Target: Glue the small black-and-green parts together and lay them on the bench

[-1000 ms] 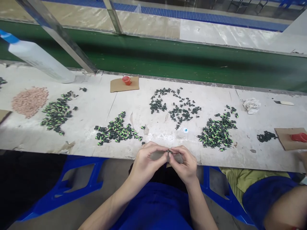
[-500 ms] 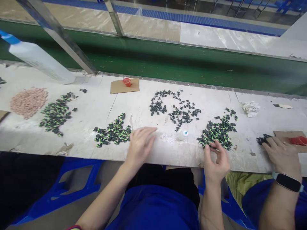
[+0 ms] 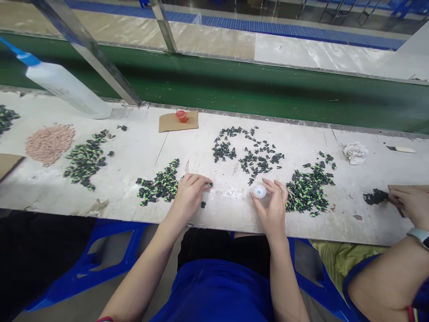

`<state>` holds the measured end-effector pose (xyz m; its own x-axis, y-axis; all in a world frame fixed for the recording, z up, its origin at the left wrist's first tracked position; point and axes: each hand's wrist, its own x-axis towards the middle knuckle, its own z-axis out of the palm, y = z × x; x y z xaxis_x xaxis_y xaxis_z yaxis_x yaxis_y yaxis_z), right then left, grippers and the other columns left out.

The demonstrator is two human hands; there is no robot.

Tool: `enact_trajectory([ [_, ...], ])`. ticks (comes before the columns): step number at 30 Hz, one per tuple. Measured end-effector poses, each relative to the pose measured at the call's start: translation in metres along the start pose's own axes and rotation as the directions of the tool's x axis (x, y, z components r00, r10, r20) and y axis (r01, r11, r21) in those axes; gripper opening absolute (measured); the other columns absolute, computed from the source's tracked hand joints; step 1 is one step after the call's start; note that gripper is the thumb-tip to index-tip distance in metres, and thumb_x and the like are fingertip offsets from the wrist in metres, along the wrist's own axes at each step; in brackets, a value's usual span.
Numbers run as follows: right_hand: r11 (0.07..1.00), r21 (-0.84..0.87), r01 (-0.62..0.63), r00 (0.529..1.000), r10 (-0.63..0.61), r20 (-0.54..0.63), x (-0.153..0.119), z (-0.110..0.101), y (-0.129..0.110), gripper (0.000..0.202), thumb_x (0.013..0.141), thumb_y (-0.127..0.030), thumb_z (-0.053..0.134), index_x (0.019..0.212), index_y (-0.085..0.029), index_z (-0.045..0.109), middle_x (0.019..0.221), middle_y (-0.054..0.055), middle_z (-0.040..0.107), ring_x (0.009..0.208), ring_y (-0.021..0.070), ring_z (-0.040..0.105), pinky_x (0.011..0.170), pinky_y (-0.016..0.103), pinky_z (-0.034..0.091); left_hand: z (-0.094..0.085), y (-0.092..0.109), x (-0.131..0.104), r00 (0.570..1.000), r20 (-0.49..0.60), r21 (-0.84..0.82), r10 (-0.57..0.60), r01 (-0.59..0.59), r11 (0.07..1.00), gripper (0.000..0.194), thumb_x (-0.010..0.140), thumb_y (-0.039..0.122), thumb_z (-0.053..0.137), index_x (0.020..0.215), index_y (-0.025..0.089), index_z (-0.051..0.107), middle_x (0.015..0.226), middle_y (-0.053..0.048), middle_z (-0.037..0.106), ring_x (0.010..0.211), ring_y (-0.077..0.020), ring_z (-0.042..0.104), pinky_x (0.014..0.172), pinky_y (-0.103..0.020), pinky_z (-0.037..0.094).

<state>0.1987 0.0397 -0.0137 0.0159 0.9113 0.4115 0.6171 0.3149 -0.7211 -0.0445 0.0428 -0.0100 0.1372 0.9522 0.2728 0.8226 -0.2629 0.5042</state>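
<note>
My left hand [image 3: 189, 194] is over the white table, its thumb and forefinger pinched on a small black-and-green piece [image 3: 209, 184]. Just below those fingertips lies a loose black piece [image 3: 203, 204]. My right hand [image 3: 272, 203] has its thumb and fingers spread around a small white bottle [image 3: 259, 191] with a blue tip; whether the fingers press on it is unclear. Left of my left hand is a pile of black-and-green pieces [image 3: 159, 183]. A larger such pile [image 3: 310, 188] lies right of my right hand. Small black parts [image 3: 258, 161] are scattered beyond the bottle.
Cardboard [image 3: 164, 123] carries a red cup [image 3: 181, 116]. At the left are a large white bottle [image 3: 72, 89], a pink heap [image 3: 50, 144] and another black-and-green pile [image 3: 85, 161]. Crumpled tissue [image 3: 355, 153] lies at the right, near another person's hand [image 3: 407, 201].
My right hand has moved left from the right pile to the white bottle. My left hand now pinches a piece, and a loose piece shows beside it. The other person's hand has shifted right.
</note>
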Motion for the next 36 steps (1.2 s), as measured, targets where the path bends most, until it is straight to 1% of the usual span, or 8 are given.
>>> enact_trajectory([
  [2,0.983,0.144,-0.115,0.993,0.108,0.054,-0.002,-0.004,-0.003,0.029,0.083,-0.036,0.066,0.104,-0.020,0.055,0.108,0.011,0.069,0.111,0.0267,0.059,0.093,0.047,0.050,0.001,0.014,-0.004,0.998,0.055,-0.052,0.024,-0.021,0.998,0.019,0.092,0.017,0.047,0.093,0.021,0.065,0.091,-0.006,0.070,0.091,-0.0239,0.058,0.081,-0.038,0.043],
  [5,0.905,0.312,-0.289,0.957,0.261,0.130,-0.007,-0.010,-0.008,0.033,0.074,-0.040,0.075,0.096,-0.020,0.059,0.091,0.006,0.072,0.083,0.0219,0.068,0.074,0.035,0.056,0.008,0.034,-0.013,0.989,0.139,-0.114,0.044,-0.028,0.993,0.017,0.093,0.016,0.049,0.095,0.023,0.064,0.094,-0.004,0.070,0.094,-0.0215,0.058,0.082,-0.036,0.042],
  [9,0.826,0.466,-0.317,0.946,0.307,0.099,-0.014,-0.014,-0.008,0.033,0.063,-0.042,0.080,0.085,-0.020,0.070,0.075,0.002,0.069,0.066,0.0183,0.064,0.059,0.029,0.051,0.020,0.046,-0.023,0.990,0.142,-0.122,0.028,-0.010,0.993,0.014,0.092,0.016,0.054,0.096,0.023,0.064,0.094,-0.003,0.070,0.094,-0.0210,0.059,0.079,-0.035,0.042],
  [12,0.761,0.529,-0.375,0.916,0.393,0.083,-0.017,-0.013,-0.005,0.029,0.064,-0.041,0.079,0.081,-0.019,0.073,0.068,0.002,0.068,0.059,0.0163,0.061,0.054,0.027,0.048,0.025,0.044,-0.026,0.996,0.093,-0.137,0.014,-0.001,0.991,0.014,0.089,0.016,0.058,0.100,0.023,0.063,0.095,-0.003,0.071,0.094,-0.0208,0.061,0.079,-0.035,0.043],
  [15,0.742,0.514,-0.431,0.881,0.468,0.063,-0.015,-0.011,-0.009,0.024,0.068,-0.039,0.075,0.077,-0.018,0.074,0.067,0.003,0.070,0.059,0.0171,0.062,0.054,0.028,0.049,0.025,0.040,-0.027,0.998,0.062,-0.177,0.016,-0.005,0.984,0.017,0.087,0.016,0.062,0.102,0.022,0.061,0.093,-0.002,0.074,0.093,-0.0202,0.064,0.080,-0.034,0.044],
  [20,0.797,0.402,-0.452,0.883,0.464,0.072,-0.009,-0.006,-0.023,0.022,0.069,-0.038,0.072,0.064,-0.017,0.071,0.058,0.003,0.069,0.054,0.0172,0.061,0.050,0.027,0.048,0.023,0.041,-0.026,0.999,0.038,-0.180,-0.026,0.033,0.983,0.017,0.083,0.016,0.067,0.099,0.023,0.063,0.090,0.000,0.076,0.090,-0.0202,0.068,0.080,-0.035,0.044],
  [27,0.808,0.341,-0.480,0.877,0.456,0.155,-0.008,-0.003,-0.021,0.024,0.072,-0.040,0.070,0.067,-0.016,0.072,0.059,0.003,0.069,0.055,0.0173,0.061,0.051,0.027,0.048,0.024,0.041,-0.025,0.995,0.043,-0.177,-0.091,0.097,0.979,0.010,0.082,0.020,0.069,0.091,0.023,0.065,0.085,0.001,0.077,0.086,-0.0202,0.070,0.081,-0.037,0.043],
  [36,0.803,0.324,-0.499,0.866,0.465,0.181,-0.007,-0.004,-0.021,0.025,0.072,-0.041,0.070,0.067,-0.016,0.072,0.061,0.004,0.070,0.057,0.0180,0.061,0.052,0.027,0.048,0.024,0.041,-0.024,0.993,0.049,-0.196,-0.106,0.114,0.974,0.007,0.083,0.022,0.069,0.089,0.024,0.066,0.085,0.001,0.077,0.086,-0.0200,0.071,0.081,-0.038,0.042],
])
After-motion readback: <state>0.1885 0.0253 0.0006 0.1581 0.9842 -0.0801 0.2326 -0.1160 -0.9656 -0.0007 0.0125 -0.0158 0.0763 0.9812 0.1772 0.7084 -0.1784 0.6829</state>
